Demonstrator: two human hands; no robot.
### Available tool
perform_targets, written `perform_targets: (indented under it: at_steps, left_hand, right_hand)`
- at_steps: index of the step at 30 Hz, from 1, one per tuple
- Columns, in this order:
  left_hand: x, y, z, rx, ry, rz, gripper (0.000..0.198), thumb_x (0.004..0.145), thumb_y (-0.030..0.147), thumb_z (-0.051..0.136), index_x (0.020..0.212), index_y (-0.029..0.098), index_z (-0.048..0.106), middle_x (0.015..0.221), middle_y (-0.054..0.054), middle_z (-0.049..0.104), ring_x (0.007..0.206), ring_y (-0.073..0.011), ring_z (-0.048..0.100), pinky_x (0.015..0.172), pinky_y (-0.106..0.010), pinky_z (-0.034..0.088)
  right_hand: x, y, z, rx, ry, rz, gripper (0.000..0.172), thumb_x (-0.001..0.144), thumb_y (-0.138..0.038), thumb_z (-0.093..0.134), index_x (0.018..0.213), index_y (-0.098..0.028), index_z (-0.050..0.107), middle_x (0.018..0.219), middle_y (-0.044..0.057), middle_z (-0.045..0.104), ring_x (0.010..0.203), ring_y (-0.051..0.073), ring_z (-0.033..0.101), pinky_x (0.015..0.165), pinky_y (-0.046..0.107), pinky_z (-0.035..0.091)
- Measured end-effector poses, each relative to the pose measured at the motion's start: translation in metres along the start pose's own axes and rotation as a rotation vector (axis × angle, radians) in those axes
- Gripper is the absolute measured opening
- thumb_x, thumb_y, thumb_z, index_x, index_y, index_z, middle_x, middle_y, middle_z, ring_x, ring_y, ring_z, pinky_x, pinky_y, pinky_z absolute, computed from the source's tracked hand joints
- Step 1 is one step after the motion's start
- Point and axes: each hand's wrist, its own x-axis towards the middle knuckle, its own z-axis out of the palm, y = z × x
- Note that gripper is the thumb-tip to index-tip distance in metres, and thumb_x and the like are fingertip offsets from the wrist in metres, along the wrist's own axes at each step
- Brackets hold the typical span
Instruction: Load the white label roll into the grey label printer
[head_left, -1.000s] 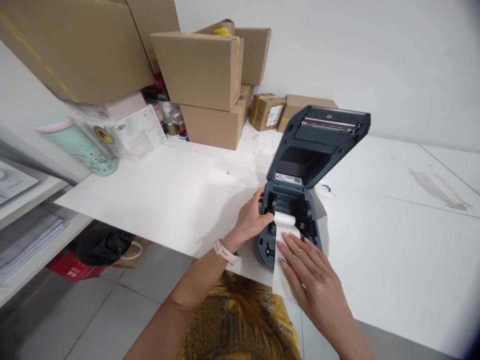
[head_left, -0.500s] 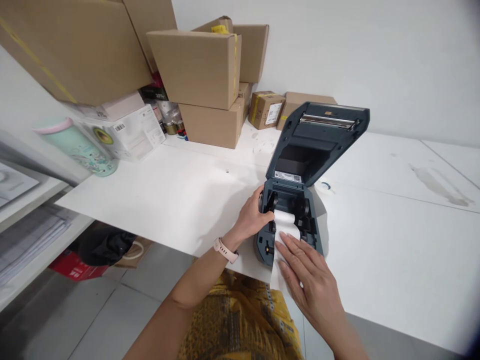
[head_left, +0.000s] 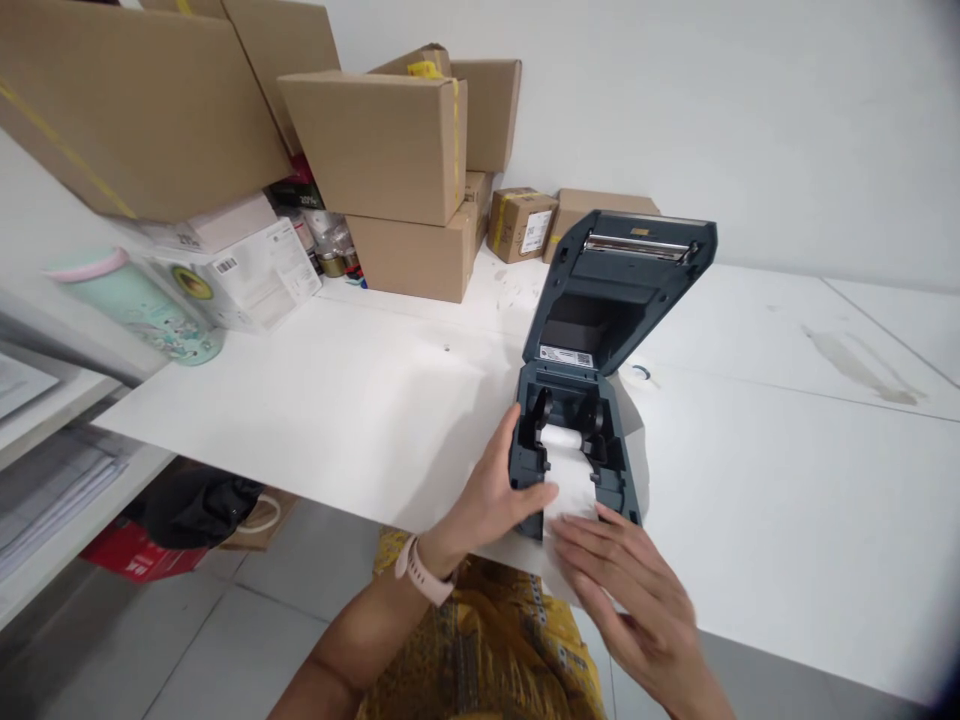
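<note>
While the lid (head_left: pixel 622 290) stands tilted up on the far side, all the action is down in the dark blue-grey printer (head_left: pixel 618 445), sitting right of centre at the near edge of the white table (head_left: pixel 750 490). In its open bay rests a small white paper roll (head_left: pixel 561 437), set between two black holders, and from it the paper strip (head_left: pixel 570 482) runs towards the near end. Here's the left hand (head_left: pixel 491 495) at the printer's left wall, thumb and index finger spread well apart, the index against the outer side and the thumb reaching in over the strip's left edge. And there's the right hand (head_left: pixel 630 590), coming in from the near right, fingers side by side and laid flat on the strip; its underside is hidden, so whether it also pinches the paper from beneath can't be told. The strip shows again past the fingers, beyond the printer's near end. A pale wristband (head_left: pixel 426 573) circles the left wrist. Over to the far left, cardboard boxes (head_left: pixel 375 150) are piled high, with a mint-green tumbler (head_left: pixel 154 305) leaning beside a white box (head_left: pixel 247 270), while a small taped carton (head_left: pixel 523 225) sits near the wall, just beyond the lid.
</note>
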Motion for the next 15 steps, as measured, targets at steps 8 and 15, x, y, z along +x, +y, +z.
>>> perform_targets:
  at_steps: [8, 15]
  left_hand:
    - [-0.044, -0.002, 0.017, -0.032, 0.033, -0.089, 0.107, 0.083, 0.037, 0.077, 0.165, 0.028, 0.008, 0.170, -0.012, 0.025, 0.157, -0.0341, 0.026, 0.128, -0.055, 0.027]
    - [-0.045, -0.009, 0.016, -0.117, 0.020, -0.081, 0.117, 0.081, 0.039, 0.079, 0.165, 0.030, -0.001, 0.172, -0.010, 0.022, 0.158, -0.0313, 0.024, 0.129, -0.053, 0.024]
  right_hand:
    - [0.124, 0.094, -0.064, -0.033, 0.644, 0.346, 0.043, 0.104, -0.040, 0.045, 0.139, -0.022, 0.063, 0.139, 0.014, 0.065, 0.126, 0.033, 0.065, 0.107, 0.052, 0.052]
    - [0.205, 0.146, -0.066, -0.051, 0.081, 0.407, 0.069, 0.106, -0.060, 0.018, 0.146, -0.016, 0.053, 0.138, 0.015, 0.066, 0.121, 0.023, 0.066, 0.099, 0.038, 0.058]
